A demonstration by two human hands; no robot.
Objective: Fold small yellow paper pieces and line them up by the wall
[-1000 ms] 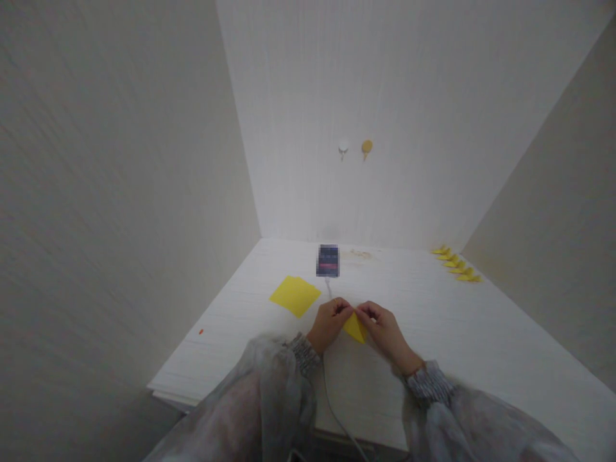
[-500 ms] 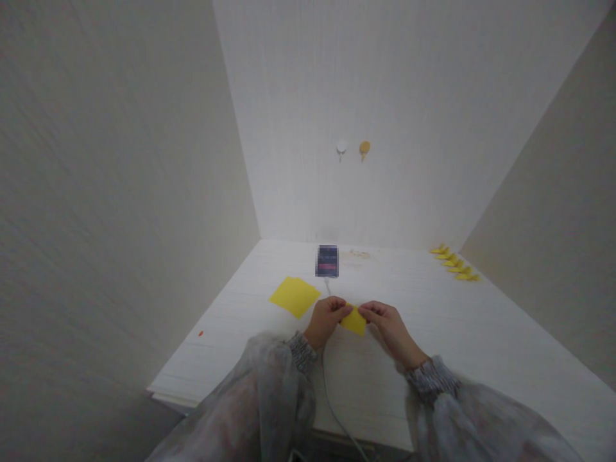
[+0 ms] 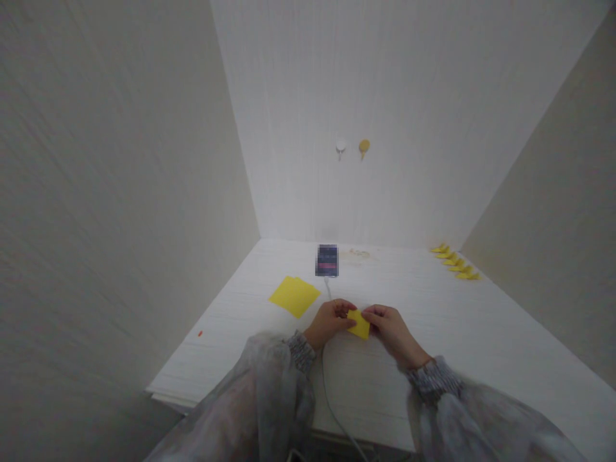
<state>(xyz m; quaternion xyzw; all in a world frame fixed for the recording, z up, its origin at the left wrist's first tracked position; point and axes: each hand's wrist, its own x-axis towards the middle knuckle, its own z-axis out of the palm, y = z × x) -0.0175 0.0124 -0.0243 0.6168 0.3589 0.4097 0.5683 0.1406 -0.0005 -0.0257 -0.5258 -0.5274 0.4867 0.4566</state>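
Note:
A small folded piece of yellow paper (image 3: 359, 326) is held just above the white table between both hands. My left hand (image 3: 332, 322) pinches its left edge between thumb and fingers. At its upper right corner, my right hand (image 3: 385, 321) grips it with the thumb and fingertips. Flat sheets of yellow paper (image 3: 294, 296) lie on the table to the left of my hands. Several small folded yellow paper pieces (image 3: 455, 262) stand in a row at the back right.
A phone-like device with a blurred screen (image 3: 327, 260) stands at the back, and a white cable (image 3: 328, 391) runs from it towards me. Two hooks (image 3: 364, 146) are on the back wall. A small orange bit (image 3: 200, 333) lies at the left of the white table (image 3: 481, 333).
The folded paper has shifted slightly right and towards me. My left hand's fingers have opened a little, with the thumb now lying on the paper, and my right hand has moved slightly down.

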